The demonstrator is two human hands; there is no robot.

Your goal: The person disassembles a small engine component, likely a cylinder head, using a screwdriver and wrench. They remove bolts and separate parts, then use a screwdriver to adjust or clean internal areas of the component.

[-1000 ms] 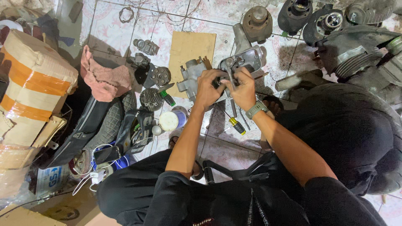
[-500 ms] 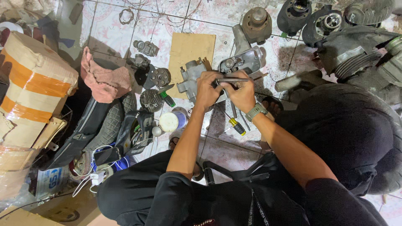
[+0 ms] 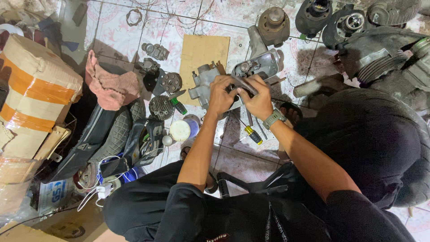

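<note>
Grey cast-metal engine casing (image 3: 204, 85) is gripped by left hand (image 3: 220, 95); right hand (image 3: 257, 99) is clenched on dark curved metal tool (image 3: 244, 84). Stripping judged midway; loose parts lie about the tiled floor (image 3: 116, 31).

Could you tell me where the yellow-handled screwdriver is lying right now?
The yellow-handled screwdriver lies on the tiled floor near the middle of the head view, just below the right hand and its wristwatch.

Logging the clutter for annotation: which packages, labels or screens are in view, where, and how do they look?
Parcel: far left, bulky, tan wrap with orange tape bands.
Printed bag: lower left floor, white with blue lettering.
Phone: left of the knee, dark screen, on cables.
Cardboard sheet: on tiles above the left hand, plain brown.
</note>
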